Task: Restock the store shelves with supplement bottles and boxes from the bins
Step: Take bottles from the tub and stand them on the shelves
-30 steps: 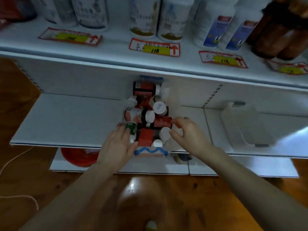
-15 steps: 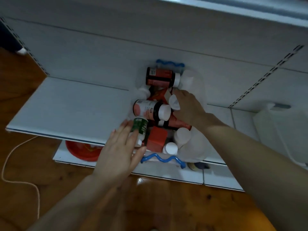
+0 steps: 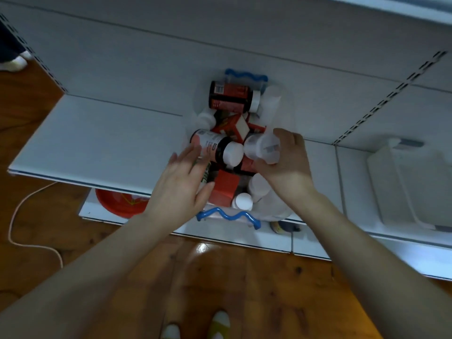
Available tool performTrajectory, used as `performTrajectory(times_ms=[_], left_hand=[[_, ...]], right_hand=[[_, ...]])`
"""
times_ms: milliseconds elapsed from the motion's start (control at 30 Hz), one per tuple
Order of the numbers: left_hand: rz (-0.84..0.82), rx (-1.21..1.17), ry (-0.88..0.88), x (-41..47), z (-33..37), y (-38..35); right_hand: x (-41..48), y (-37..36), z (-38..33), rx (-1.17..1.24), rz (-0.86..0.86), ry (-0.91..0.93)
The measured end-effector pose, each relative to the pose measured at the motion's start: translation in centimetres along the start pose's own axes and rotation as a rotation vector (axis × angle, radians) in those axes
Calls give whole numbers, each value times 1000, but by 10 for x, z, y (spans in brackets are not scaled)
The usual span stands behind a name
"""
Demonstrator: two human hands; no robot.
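A clear bin with wavy blue handles (image 3: 228, 217) sits on the white shelf (image 3: 97, 148), piled with red-labelled bottles, white bottles and red boxes. My right hand (image 3: 286, 167) grips a white bottle (image 3: 263, 149) just above the pile. My left hand (image 3: 182, 184) lies with fingers straight over the bin's left side, touching a pink-labelled bottle with a white cap (image 3: 215, 149) and covering a green-labelled bottle (image 3: 205, 176). A dark red bottle (image 3: 231, 96) lies at the far end, and a red box (image 3: 225, 189) rests near the front.
An empty white bin (image 3: 411, 187) stands on the shelf to the right. A red bowl (image 3: 117, 203) shows on the lower shelf. A cord (image 3: 17, 231) trails over the wooden floor at left. My feet show at the bottom edge.
My right hand has closed round a white bottle and lifted it off the pile. My left hand slid forward over the bin's left side. The view tilted down off the upper shelf.
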State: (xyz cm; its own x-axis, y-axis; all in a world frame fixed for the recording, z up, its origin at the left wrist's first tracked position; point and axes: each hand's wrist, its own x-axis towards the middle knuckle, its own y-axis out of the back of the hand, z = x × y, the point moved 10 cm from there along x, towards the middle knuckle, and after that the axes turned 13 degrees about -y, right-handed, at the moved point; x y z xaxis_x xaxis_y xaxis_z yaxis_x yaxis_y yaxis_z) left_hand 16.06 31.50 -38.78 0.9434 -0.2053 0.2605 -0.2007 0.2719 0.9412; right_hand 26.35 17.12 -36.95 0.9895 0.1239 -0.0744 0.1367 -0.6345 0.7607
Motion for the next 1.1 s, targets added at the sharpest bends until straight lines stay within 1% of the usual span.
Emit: performTrajectory(times_ms=[100,133,267,400,467,533,700,833,900,967,1033,1100], left_hand=[[-6,-13,-8,37,-1,-7],[-30,-23,-5,48,-1,-13],[-300,-98,69,75,-12,-57],[-403,-114,6,79,-6,-73],[-411,-138,12,80,-5,-73],[-345,-187,57,83,-8,-66],[36,-520,216,73,-13,-24],[292,-654,283,48,-6,21],[348,-720,302,37,0,40],[362,-792,326,24,7,58],[379,-876,407,5,10,74],[403,-906,490,-14,10,93]], right_hand=[[-23,22,11,114,76,-27],[-29,25,18,143,67,-54],[-49,37,45,295,-2,-189],[-62,43,65,388,-12,-278],[-66,44,72,419,-2,-313],[-70,46,71,424,8,-307],[-83,49,64,481,29,-289],[-99,52,62,612,40,-363],[-108,53,60,696,32,-428],[-119,53,57,782,24,-500],[-132,54,48,852,-6,-556],[-147,59,32,889,-61,-563]])
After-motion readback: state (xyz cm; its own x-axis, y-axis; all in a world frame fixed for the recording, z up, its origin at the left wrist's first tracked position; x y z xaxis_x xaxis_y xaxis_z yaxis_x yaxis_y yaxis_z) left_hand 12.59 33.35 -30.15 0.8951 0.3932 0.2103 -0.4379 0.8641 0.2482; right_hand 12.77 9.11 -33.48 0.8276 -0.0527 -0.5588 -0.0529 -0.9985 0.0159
